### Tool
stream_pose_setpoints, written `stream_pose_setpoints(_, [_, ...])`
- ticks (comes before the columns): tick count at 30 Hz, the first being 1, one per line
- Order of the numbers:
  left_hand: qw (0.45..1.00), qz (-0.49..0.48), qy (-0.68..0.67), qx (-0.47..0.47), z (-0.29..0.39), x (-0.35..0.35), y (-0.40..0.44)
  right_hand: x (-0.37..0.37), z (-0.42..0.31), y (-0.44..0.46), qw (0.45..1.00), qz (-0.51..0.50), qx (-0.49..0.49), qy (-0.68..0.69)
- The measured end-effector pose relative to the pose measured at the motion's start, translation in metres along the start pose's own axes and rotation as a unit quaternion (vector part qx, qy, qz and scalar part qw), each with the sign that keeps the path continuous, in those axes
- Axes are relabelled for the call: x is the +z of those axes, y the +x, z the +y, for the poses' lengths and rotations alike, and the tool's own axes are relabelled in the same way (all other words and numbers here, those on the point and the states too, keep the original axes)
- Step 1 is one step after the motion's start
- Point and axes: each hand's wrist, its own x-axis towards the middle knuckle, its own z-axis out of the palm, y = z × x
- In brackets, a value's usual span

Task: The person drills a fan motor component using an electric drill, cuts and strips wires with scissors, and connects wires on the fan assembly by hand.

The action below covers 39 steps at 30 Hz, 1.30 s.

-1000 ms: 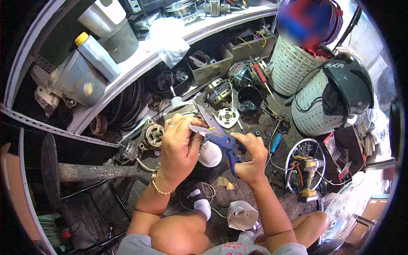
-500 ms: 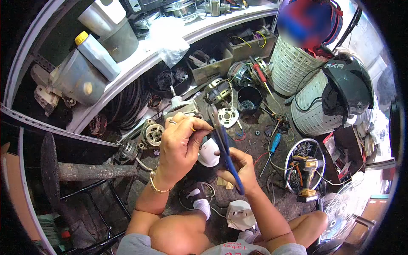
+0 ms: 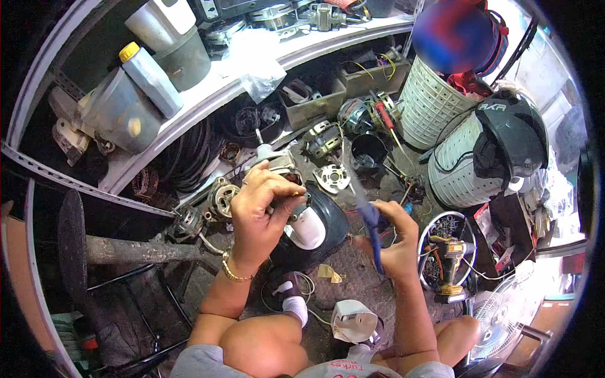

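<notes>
The left hand is pinched, fingertips together on a yellow bit too small to make out. Over in the right hand, I see blue scissors gripped by the handles, blades blurred, apart from the left hand. Below, between both hands, sits a white casing on a black base; a drill lies to the right.

Scissors: blue handles, greyish blades, motion-blurred; held in right hand, handles down, blades pointing up and slightly left; blade opening unclear. Small yellow piece: pinched at left hand fingertips, mostly hidden, well apart from blades.
</notes>
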Motion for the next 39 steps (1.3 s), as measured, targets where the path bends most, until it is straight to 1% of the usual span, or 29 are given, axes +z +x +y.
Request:
stream_pose_setpoints(1, [1.000, 0.004, -0.010, -0.015, -0.001, 0.000, -0.001, 0.000, -0.003, 0.002, 1.000, 0.001, 0.000, 0.000])
stream_pose_setpoints(3, [1.000, -0.004, -0.001, -0.021, 0.001, -0.001, 0.002, 0.000, -0.013, 0.007, 0.995, -0.038, -0.024, -0.085])
stream_pose_setpoints(4, [1.000, -0.017, 0.009, -0.010, 0.001, -0.002, 0.004, 0.003, -0.013, 0.009, 0.994, -0.035, -0.042, -0.094])
stream_pose_setpoints(6, [0.999, -0.035, 0.023, 0.009, 0.001, -0.001, 0.004, 0.007, -0.015, 0.012, 0.992, -0.043, -0.044, -0.110])
stream_pose_setpoints(9, [0.998, -0.018, 0.052, 0.035, -0.001, 0.002, 0.003, 0.010, -0.014, 0.016, 0.988, -0.042, -0.060, -0.139])
stream_pose_setpoints(11, [0.998, -0.022, 0.059, 0.029, 0.000, 0.001, 0.003, 0.010, -0.013, 0.018, 0.985, -0.035, -0.072, -0.151])
stream_pose_setpoints(13, [0.997, -0.046, 0.055, 0.041, -0.003, 0.000, 0.001, 0.010, -0.011, 0.018, 0.980, -0.039, -0.077, -0.177])
stream_pose_setpoints(17, [0.996, -0.035, 0.075, 0.030, 0.004, 0.002, 0.005, 0.011, -0.007, 0.015, 0.983, -0.037, -0.070, -0.168])
stream_pose_setpoints(23, [0.993, -0.049, 0.103, 0.029, 0.003, 0.004, 0.003, 0.011, -0.003, 0.011, 0.981, -0.032, -0.069, -0.180])
stream_pose_setpoints(25, [0.991, -0.046, 0.110, 0.052, -0.002, 0.005, 0.001, 0.012, -0.001, 0.010, 0.980, -0.015, -0.080, -0.181])
stream_pose_setpoints(29, [0.989, -0.063, 0.126, 0.048, -0.002, 0.005, 0.000, 0.015, 0.001, 0.006, 0.980, 0.007, -0.087, -0.180])
stream_pose_setpoints(32, [0.991, -0.050, 0.111, 0.056, 0.000, 0.005, 0.001, 0.015, -0.002, 0.005, 0.983, 0.002, -0.057, -0.172])
stream_pose_setpoints(34, [0.996, -0.050, 0.063, -0.026, 0.009, 0.003, 0.003, 0.016, 0.000, 0.004, 0.986, 0.009, -0.051, -0.157])
stream_pose_setpoints(35, [0.996, -0.050, 0.063, -0.026, 0.007, 0.004, 0.002, 0.017, 0.001, 0.004, 0.986, 0.010, -0.051, -0.157])
stream_pose_setpoints(37, [0.998, -0.032, 0.061, 0.008, 0.002, 0.005, 0.001, 0.019, 0.002, 0.002, 0.989, 0.017, -0.049, -0.137])
stream_pose_setpoints(39, [0.997, -0.027, 0.064, 0.015, 0.001, 0.006, 0.001, 0.020, 0.002, 0.002, 0.990, 0.011, -0.043, -0.133])
